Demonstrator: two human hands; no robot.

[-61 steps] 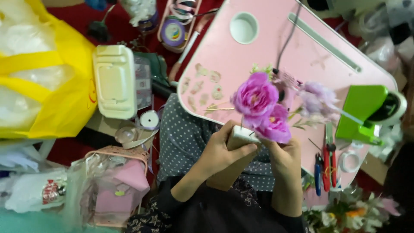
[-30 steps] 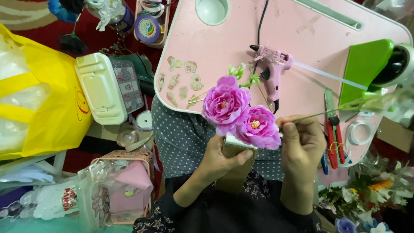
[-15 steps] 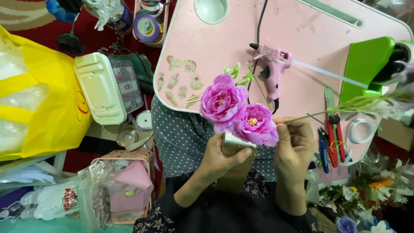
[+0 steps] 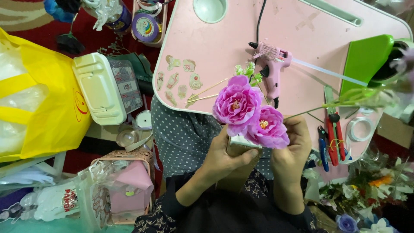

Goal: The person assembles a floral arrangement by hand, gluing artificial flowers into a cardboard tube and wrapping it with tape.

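Far left of frame: a yellow plastic bag point(image 4: 47, 116), crumpled. Just right of it, a cream plastic lidded box point(image 4: 98, 88); below that, lower left, a pink woven basket point(image 4: 129, 190).

Centre: left hand point(image 4: 224, 159) with fingers clenched around a small white-topped block point(image 4: 241, 144), thumb across its front. Seated on the block are two magenta fabric peonies point(image 4: 252, 114), blooms touching, lying just below the near edge of a pink lap table point(image 4: 302, 51), centre of frame.

Upper centre, on the table: a pink hot-glue gun point(image 4: 271, 69), with a clear glue stick trailing right.

Right of centre: right hand point(image 4: 293, 146), fingers curled against the right-hand bloom and pinching a thin green stem point(image 4: 345, 103) that runs toward the right edge.

Right: red-handled and blue-handled cutters point(image 4: 332, 140) side by side on the table, with a white tape ring point(image 4: 360, 129) just beside them.
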